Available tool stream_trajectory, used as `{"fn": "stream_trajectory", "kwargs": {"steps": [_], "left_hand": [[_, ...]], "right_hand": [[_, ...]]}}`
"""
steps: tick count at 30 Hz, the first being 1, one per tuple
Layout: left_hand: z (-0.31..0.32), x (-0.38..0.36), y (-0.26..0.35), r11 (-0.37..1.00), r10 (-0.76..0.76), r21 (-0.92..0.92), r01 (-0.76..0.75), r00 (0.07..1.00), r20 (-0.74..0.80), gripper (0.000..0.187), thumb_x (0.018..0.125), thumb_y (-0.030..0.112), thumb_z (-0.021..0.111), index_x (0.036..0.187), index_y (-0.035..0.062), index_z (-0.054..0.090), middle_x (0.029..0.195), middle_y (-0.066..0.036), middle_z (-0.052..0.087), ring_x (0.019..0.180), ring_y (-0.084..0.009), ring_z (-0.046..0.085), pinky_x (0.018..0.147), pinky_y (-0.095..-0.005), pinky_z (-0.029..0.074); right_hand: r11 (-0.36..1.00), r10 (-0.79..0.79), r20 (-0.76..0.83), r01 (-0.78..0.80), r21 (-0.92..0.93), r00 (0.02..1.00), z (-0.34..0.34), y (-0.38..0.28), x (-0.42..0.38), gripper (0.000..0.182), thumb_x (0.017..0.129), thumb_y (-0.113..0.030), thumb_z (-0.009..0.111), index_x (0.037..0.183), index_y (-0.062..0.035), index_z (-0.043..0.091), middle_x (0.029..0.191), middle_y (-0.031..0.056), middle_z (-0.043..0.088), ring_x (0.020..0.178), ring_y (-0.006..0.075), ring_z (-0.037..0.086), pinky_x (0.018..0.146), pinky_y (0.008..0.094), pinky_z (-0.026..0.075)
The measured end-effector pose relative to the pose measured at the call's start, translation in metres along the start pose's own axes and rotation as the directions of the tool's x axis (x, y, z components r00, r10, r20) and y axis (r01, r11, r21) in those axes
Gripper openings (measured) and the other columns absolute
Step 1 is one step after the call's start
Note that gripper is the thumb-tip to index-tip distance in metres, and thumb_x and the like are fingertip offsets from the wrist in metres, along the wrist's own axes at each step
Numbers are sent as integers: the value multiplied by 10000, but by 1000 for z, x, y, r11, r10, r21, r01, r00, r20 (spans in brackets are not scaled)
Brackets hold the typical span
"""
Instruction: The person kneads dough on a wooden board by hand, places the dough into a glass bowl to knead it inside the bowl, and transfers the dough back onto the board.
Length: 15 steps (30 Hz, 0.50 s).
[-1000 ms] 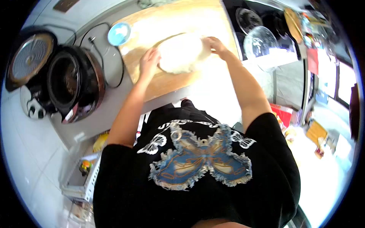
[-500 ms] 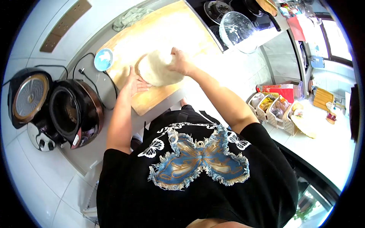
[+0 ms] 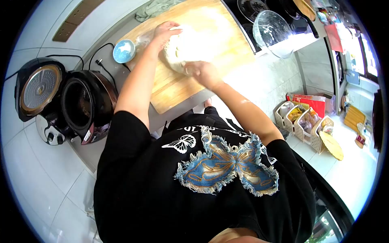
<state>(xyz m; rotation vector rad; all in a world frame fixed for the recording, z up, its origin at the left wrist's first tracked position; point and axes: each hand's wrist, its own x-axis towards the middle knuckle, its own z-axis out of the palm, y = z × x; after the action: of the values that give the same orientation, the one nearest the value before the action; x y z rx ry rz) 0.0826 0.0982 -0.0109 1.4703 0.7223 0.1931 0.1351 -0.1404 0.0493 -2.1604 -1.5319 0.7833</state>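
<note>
A pale, flattened round of dough (image 3: 174, 54) lies on a wooden board (image 3: 170, 99), its right part washed out by glare. My left hand (image 3: 165, 34) is curved over the far left edge of the dough, fingers closed on it. At the near edge, my right hand (image 3: 204, 74) is closed with its fingers curled against the dough; the fingertips are partly hidden. Beside my left forearm, at the board's left edge, sits a small blue bowl (image 3: 124, 51) with something white in it. A crumpled clear plastic piece (image 3: 142, 41) lies between the bowl and my left wrist.
An open rice cooker (image 3: 77, 103) stands left, with black cords (image 3: 106, 69) on the counter behind it. A cloth (image 3: 156, 9) lies past the board. A floury glass bowl (image 3: 272, 34) rests by the stove at right. White baskets (image 3: 302, 125) stand lower right.
My left hand has gone from lying open beside the dough to its far edge. My right hand has shifted to the near edge. The whole view has swung slightly.
</note>
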Motion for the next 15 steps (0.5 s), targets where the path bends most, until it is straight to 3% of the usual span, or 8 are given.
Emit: {"fn": "stream_trajectory", "kwargs": {"steps": [1, 2, 5, 7, 8, 9, 11, 15], "left_hand": [[7, -12, 10, 1000, -8, -2, 8, 1000, -11, 426, 896, 230, 743, 1271, 59, 633, 1200, -96, 696, 1069, -223, 669, 961, -373, 524], [16, -29, 21, 996, 78, 39, -78, 997, 2, 366, 859, 235, 782, 1170, 80, 666, 1155, -71, 714, 1045, -214, 679, 953, -352, 531], [49, -66, 12, 805, 392, 444, -394, 915, 101, 325, 789, 253, 831, 1070, 149, 705, 1097, 4, 738, 1036, -203, 683, 901, -356, 546], [67, -105, 20, 733, 454, 517, -441, 884, 111, 303, 765, 265, 837, 1011, 150, 702, 1080, 9, 742, 1070, -220, 683, 907, -361, 531], [74, -126, 19, 816, 492, 376, -439, 869, -53, 418, 762, 228, 844, 1113, 127, 641, 1041, -5, 751, 1063, -230, 676, 940, -374, 502], [78, -136, 15, 822, 486, 377, -427, 871, -73, 418, 762, 228, 844, 1113, 127, 641, 1041, -5, 751, 1063, -230, 676, 940, -374, 502], [84, -152, -1, 958, 247, -53, -282, 905, -347, 595, 744, 184, 859, 1236, 108, 534, 1020, -15, 748, 1037, -254, 653, 960, -392, 476], [90, -188, -18, 913, 371, 328, -244, 831, -414, 960, 689, -18, 812, 1524, 54, 342, 1039, -52, 742, 1195, -271, 583, 1078, -408, 392]], "right_hand": [[945, 319, 104, -325, 41, 942, -24, -15, 3, 314, 924, -98, 585, 1230, -121, 652, 1316, 62, 672, 1194, 323, 617, 1031, 385, 463], [945, 317, 121, -323, 41, 941, -32, -12, 8, 314, 924, -98, 585, 1230, -121, 652, 1316, 62, 672, 1194, 323, 617, 1031, 385, 463], [972, 179, -599, -47, 229, 781, -52, 23, 53, 350, 949, -221, 625, 1286, -127, 650, 1242, 114, 696, 1059, 298, 676, 922, 371, 504], [803, 267, -284, -50, 594, 921, -47, 34, 72, 394, 964, -286, 597, 1325, -131, 629, 1230, 126, 698, 1040, 277, 681, 909, 361, 504], [690, 471, 79, -423, 588, 878, -42, 32, 83, 366, 987, -295, 538, 1285, -120, 657, 1246, 145, 686, 1100, 307, 650, 958, 369, 489], [917, 398, 92, -394, -61, 913, -34, 19, 79, 348, 973, -287, 532, 1222, -106, 693, 1239, 157, 678, 1129, 333, 619, 992, 403, 480], [993, 101, -196, -112, -44, 975, -9, 14, 55, 274, 926, -227, 557, 1099, -119, 740, 1070, 131, 728, 1113, 340, 619, 1018, 419, 476], [972, -22, -372, -67, -225, 928, 33, 0, 15, 279, 911, -159, 592, 1170, -170, 696, 1291, 86, 609, 1293, 363, 474, 1126, 457, 378]]}}
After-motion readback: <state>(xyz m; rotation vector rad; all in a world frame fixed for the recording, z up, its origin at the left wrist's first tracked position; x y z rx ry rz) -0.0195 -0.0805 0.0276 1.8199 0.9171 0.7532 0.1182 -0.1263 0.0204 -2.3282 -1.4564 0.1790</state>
